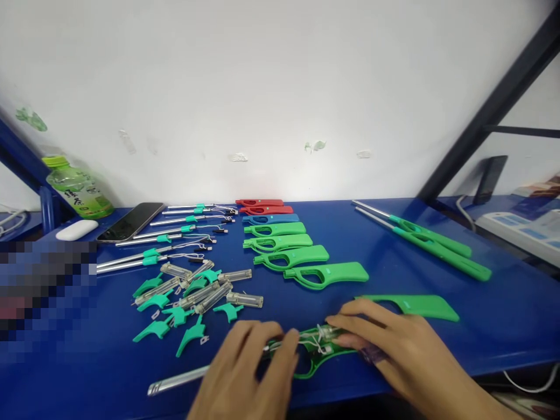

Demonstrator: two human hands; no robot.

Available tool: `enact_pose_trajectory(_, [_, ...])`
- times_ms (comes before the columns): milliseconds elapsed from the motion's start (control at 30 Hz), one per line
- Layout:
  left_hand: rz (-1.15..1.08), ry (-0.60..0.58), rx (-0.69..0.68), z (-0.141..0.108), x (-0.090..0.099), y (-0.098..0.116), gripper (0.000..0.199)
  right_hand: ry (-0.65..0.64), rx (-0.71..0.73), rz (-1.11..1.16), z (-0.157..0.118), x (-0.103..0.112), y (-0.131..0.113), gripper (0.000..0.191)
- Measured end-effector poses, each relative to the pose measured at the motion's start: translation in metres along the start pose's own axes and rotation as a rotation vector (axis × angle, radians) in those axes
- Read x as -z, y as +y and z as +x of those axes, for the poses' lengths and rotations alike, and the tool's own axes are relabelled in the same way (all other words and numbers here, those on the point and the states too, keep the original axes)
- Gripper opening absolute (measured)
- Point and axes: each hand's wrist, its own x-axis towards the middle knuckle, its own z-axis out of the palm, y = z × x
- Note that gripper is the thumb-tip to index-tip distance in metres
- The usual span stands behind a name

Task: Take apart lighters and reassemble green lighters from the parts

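Note:
An open green lighter shell half (307,368) lies near the table's front edge, with white wires (324,349) inside it. A silver metal tube (177,380) sticks out to its left. My left hand (247,373) is closed over the shell's front end, where the tube enters; its fingertips rest by the wires. Holding the handle end, my right hand (402,347) presses its fingers around a clear part (329,332) in the shell, mostly hidden. Just behind the right hand lies another green shell half (431,307).
Several green shells (326,274), a blue shell (271,219) and red shells (262,203) form a column. Left are metal tubes with wires (151,238), clear fuel tanks (245,300) and teal triggers (190,335). Lighters (441,251), a phone (131,221) and a bottle (79,189) stand farther back.

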Motion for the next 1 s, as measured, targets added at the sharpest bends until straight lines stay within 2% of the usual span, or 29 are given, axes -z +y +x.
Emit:
enact_pose_trajectory(100, [-0.085,-0.039,0.015,0.015,-0.019,0.011,0.035,0.033,0.020,0.022,0.000,-0.001,-0.002,0.056])
enact_pose_trajectory(200, [-0.144,-0.024,0.034,0.019,-0.029,0.012,0.039,0.083,0.025,0.019,-0.001,0.000,-0.005,0.058])
enact_pose_trajectory(433, [-0.152,0.009,-0.003,0.014,-0.030,0.008,0.044,0.222,0.018,-0.111,-0.006,0.005,-0.003,0.068])
enact_pose_trajectory(600, [-0.107,0.038,0.033,0.015,-0.030,0.011,0.046,0.370,-0.055,-0.221,-0.007,0.022,0.016,0.045])
enact_pose_trajectory(667, [-0.087,0.047,0.045,0.017,-0.030,0.014,0.039,0.360,-0.043,-0.194,-0.003,0.027,0.015,0.041])
enact_pose_trajectory(800, [-0.063,0.099,0.086,0.020,-0.026,0.018,0.045,0.214,0.045,-0.033,0.007,0.025,-0.002,0.054])
enact_pose_trajectory(867, [-0.064,0.136,0.076,0.018,-0.021,0.016,0.038,0.151,0.098,-0.010,0.011,0.022,-0.010,0.057])
enact_pose_trajectory(1000, [-0.078,0.185,0.056,0.011,-0.003,0.008,0.027,0.148,0.212,-0.089,0.019,0.021,-0.020,0.042])
